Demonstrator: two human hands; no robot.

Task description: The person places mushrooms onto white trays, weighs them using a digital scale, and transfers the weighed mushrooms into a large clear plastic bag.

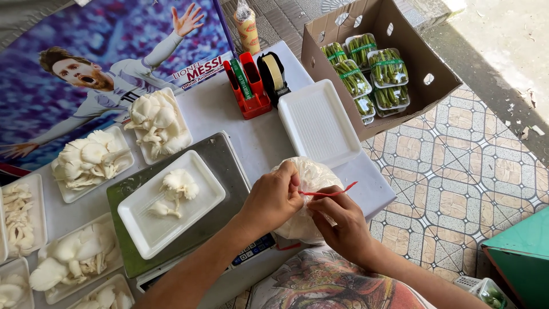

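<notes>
Left hand: the left hand is pinched shut on a red tie, at the near edge of the scale, to its right.
Right hand: the right hand grips the bag from below and right of the scale, fingers curled, thumb by the red tie; both hands meet at the bag's neck.
Bag: a clear plastic bag, bulging with white mushrooms, held above the table's near edge, just right of the scale.
Red tie: thin strip, one end between the left fingers, the other pointing right, away from the scale.
Scale: grey platform with a keypad strip at its near side; a white tray sits on it with a few mushrooms.
Empty tray: another white tray lies right of the scale, behind the bag.
Left of scale: several trays heaped with mushrooms.
Behind scale: a red holder and a tape dispenser.
Box: a cardboard box far right of the scale holds packs of green pods.
</notes>
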